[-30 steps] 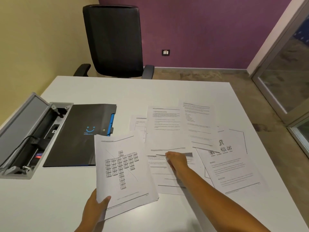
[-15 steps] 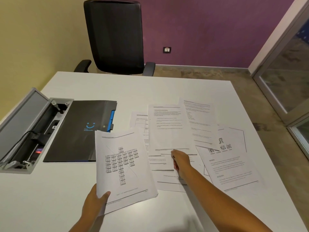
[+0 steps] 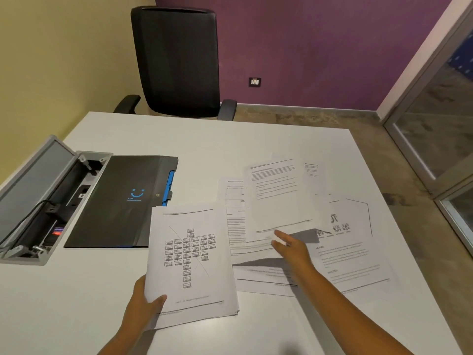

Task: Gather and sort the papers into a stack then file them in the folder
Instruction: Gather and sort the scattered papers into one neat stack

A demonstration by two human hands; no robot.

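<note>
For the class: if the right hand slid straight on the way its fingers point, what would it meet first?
Probably the text sheet its fingertips already touch or lift; depth is unclear.

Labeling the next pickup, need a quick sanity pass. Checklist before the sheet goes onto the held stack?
1. Left hand grips the stack of papers: ok.
2. Right hand has a text sheet lifted at its near edge: ok.
3. Only one sheet taken: cannot tell.
4. Loose papers all gathered off the table: not ok.
5. Black folder open for filing: not ok, closed.
</note>
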